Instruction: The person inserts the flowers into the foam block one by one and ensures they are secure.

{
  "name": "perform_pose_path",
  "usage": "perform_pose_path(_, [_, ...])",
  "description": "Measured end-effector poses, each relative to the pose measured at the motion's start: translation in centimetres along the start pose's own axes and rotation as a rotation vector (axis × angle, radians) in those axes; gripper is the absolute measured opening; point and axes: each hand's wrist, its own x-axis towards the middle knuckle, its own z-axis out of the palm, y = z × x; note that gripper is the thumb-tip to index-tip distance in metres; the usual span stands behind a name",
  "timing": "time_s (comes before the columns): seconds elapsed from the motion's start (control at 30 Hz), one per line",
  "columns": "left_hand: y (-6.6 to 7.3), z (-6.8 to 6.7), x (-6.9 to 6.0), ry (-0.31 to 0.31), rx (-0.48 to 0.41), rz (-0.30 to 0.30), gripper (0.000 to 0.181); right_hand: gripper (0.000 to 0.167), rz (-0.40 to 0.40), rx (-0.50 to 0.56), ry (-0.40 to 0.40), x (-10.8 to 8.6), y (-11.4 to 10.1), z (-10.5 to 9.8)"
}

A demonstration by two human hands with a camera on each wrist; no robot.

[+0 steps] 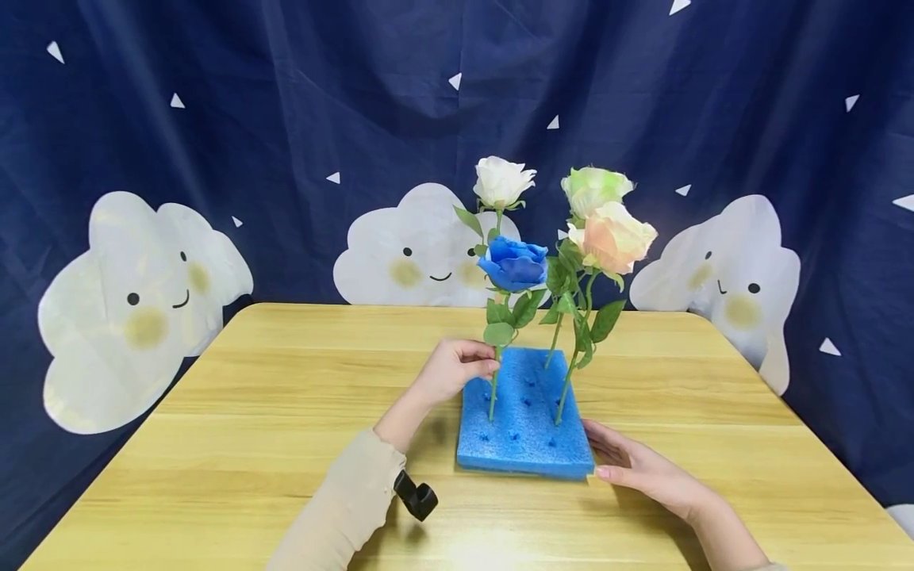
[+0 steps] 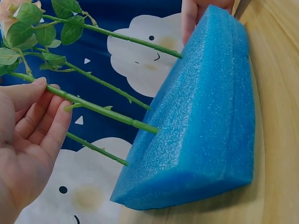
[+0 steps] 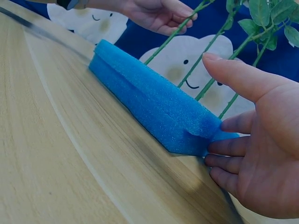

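My left hand (image 1: 457, 371) pinches the green stem of an artificial blue rose (image 1: 514, 264), between thumb and fingers in the left wrist view. The stem's lower end (image 2: 145, 126) meets the top of a blue foam block (image 1: 524, 458). At the block's right side, my right hand (image 1: 638, 469) touches it with its fingertips (image 3: 224, 147), the fingers only slightly bent and the thumb apart from them. A white rose (image 1: 502, 182), a pale green rose (image 1: 596, 189) and a peach rose (image 1: 614, 238) stand upright behind and right of the blue one.
Several small holes dot the foam's top. The block lies on a wooden table (image 1: 286, 428). A black strap piece (image 1: 416, 496) sits on the left wrist. Behind the table hangs a dark blue curtain (image 1: 286, 119) with smiling clouds.
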Motion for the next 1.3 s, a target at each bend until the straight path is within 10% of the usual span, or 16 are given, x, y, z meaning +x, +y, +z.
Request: perform_pose_path(1.3, [-0.01, -0.38, -0.84, 0.031, 0.085, -0.046, 0.023, 0.060, 0.035, 0.013, 0.007, 0.02, 0.19, -0.30])
